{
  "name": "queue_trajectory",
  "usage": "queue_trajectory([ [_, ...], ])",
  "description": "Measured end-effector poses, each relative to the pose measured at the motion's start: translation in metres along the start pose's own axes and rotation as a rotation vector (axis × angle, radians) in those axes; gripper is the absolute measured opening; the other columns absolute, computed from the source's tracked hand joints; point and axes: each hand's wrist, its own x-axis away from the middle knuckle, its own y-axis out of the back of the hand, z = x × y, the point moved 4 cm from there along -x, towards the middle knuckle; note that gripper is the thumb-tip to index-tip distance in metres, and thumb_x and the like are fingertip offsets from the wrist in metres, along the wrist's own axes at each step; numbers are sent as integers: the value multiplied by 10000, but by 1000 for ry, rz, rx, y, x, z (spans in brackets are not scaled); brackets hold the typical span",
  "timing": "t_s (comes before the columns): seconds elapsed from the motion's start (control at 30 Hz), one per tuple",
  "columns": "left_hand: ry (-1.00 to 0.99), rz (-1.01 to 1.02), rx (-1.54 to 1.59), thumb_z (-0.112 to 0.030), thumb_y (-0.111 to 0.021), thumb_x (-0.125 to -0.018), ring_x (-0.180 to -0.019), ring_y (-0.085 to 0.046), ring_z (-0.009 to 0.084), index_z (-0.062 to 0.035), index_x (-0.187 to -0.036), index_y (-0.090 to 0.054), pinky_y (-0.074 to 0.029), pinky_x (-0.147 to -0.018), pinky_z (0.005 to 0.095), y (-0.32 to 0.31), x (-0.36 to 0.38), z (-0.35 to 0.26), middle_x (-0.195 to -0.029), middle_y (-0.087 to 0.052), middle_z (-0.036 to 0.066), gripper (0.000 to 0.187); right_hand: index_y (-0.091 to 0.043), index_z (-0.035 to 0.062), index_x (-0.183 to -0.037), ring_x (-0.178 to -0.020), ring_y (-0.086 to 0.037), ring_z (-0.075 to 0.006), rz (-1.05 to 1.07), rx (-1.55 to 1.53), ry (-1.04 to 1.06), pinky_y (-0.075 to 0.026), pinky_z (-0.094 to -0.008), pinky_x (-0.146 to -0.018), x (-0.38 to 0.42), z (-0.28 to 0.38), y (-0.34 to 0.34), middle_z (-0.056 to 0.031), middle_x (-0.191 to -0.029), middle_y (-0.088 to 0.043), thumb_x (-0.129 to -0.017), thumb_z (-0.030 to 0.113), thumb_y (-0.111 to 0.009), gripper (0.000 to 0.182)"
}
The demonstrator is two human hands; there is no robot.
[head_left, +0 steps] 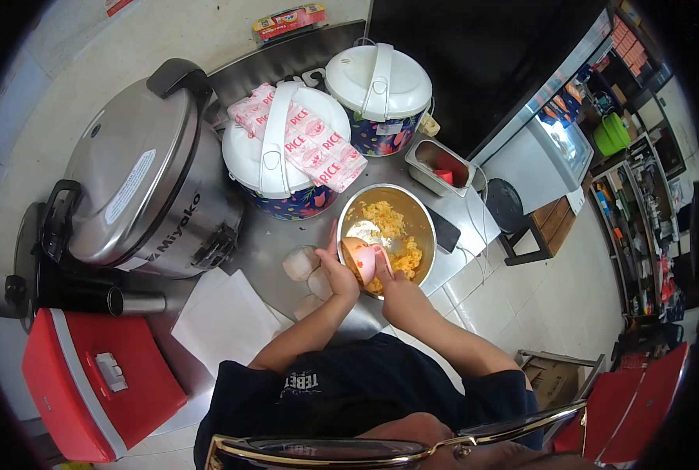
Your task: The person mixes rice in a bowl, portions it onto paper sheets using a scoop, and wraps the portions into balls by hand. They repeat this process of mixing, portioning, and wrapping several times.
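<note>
Yellow rice (385,217) lies in a round steel mixing bowl (422,223) in the middle of the counter. Over the bowl's near left side, my left hand (338,276) is closed around a small orange bowl (353,249), which is tilted. My right hand (404,299) grips a pink paddle (382,262), its index finger stretched along it. The paddle meets the small bowl; its tip and the small bowl's contents are hard to make out. Several whitish round pieces (299,265) sit beside my left hand, partly hidden by it.
Two flowered rice warmers (291,205) (389,135) stand behind the bowl, one with RICE wrapping paper (310,137) on its lid. A large Miyako cooker (173,211), white sheets (222,313) and a red cooler box (99,384) are left. Right are a steel container (424,184) and a phone (446,231).
</note>
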Motion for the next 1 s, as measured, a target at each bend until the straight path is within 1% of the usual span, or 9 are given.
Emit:
queue_trajectory([
  [0.2,-57,90,-61,-629,-19,-899,-1321,-312,252,47,-1317,-414,-202,-1089,341,3,0,1,-1403,-376,156,887,-135,73,-1438,-730,-617,-378,226,-361,7,-501,-442,-666,-34,-42,-4,-248,-871,-586,-802,53,-498,732],
  [0.27,-14,81,13,-621,-24,-905,-1323,-309,255,49,-1313,-418,-202,-1090,342,-2,3,-2,-1400,-381,159,878,-194,84,-1429,-726,-612,-387,-85,-40,-43,-496,-448,-668,-29,-30,1,-251,-846,-586,-804,50,-496,696],
  [0.5,-4,8,-80,-566,-54,-938,-1278,-377,259,54,-1330,-388,-247,-1072,338,1,2,-3,-1389,-395,159,806,-275,100,-1412,-757,-634,-381,-40,-115,39,-498,-450,-698,-9,-14,-5,-264,-899,-607,-762,24,-480,685],
  [0.6,-75,14,-193,-573,-62,-937,-1276,-379,253,49,-1326,-399,-255,-1068,337,1,3,-1,-1391,-392,155,808,-312,108,-1397,-691,-648,-294,-81,-344,85,-503,-393,-648,-29,-30,-9,-212,-824,-634,-793,39,-471,629],
  [0.67,-31,-22,-76,-570,-70,-940,-1272,-384,243,47,-1319,-411,-257,-1068,331,3,-1,2,-1381,-404,156,801,-452,104,-1329,-515,-543,-166,158,-843,-146,-469,-301,-498,-32,-35,-5,-59,-628,-531,-847,36,-483,489],
  [0.7,10,-27,-4,-567,-75,-942,-1270,-386,235,46,-1315,-417,-264,-1064,328,11,-5,14,-1375,-412,157,795,-417,140,-1362,-473,-443,-76,228,-948,-138,-419,-240,-437,-42,-53,-21,2,-662,-483,-876,35,-475,500],
  [0.8,63,-17,123,-546,-128,-956,-1271,-384,213,44,-1312,-422,-285,-1051,316,17,-12,19,-1363,-428,154,749,-382,135,-1384,-476,-468,-98,300,-1314,-193,-408,-245,-453,-44,-65,-20,-12,-673,-512,-860,14,-479,546],
  [0.9,376,-136,-145,-518,-309,-954,-1238,-416,173,1,-1337,-404,-291,-1032,297,28,-15,13,-1354,-446,97,652,-356,126,-1395,-467,-437,-73,232,-1293,-166,-395,-217,-431,-25,-61,6,8,-669,-482,-865,-11,-476,561],
  [1.0,134,-40,-276,-447,-396,-957,-1228,-416,169,9,-1329,-415,-293,-1020,273,61,-10,0,-1345,-453,104,589,-425,38,-1311,-485,-480,-81,254,-1290,-86,-422,-210,-435,-7,-43,35,-7,-705,-514,-852,21,-524,471],
])
